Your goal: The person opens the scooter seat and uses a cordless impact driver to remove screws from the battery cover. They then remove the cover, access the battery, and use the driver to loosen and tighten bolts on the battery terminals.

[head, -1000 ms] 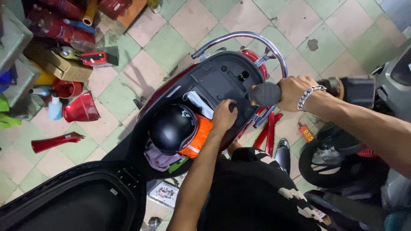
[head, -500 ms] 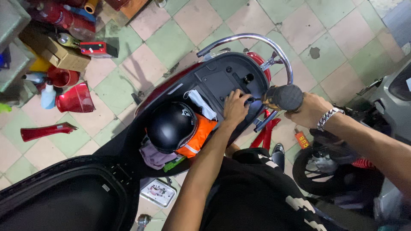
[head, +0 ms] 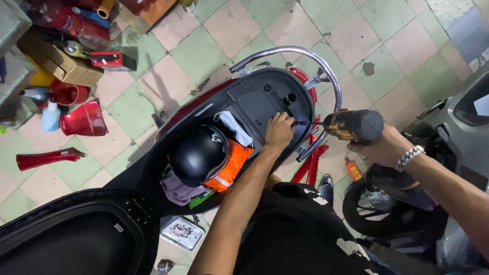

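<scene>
The right hand (head: 379, 145) has swung the black-and-yellow cordless power driver (head: 351, 126) in from beside the chrome grab rail (head: 300, 53), so its dark bit now lies level and points at the black plastic storage tub (head: 254, 102) of the red scooter, where a second ago the tool was held clear of it. The right fingers are clenched round the driver's grip. The left hand (head: 279, 130) has slid a little toward the rear wall of the tub and now meets the bit's tip, its fingers pinched together there, apparently steadying the bit or a small fastener, though the spot is too small and dark to tell which. This reads as the tool being seated on a fixing in the tub. Just forward of the hand, inside the same tub, lie a glossy black helmet (head: 198, 153), an orange cloth (head: 232, 168) and a white face mask (head: 234, 127), none touched.
</scene>
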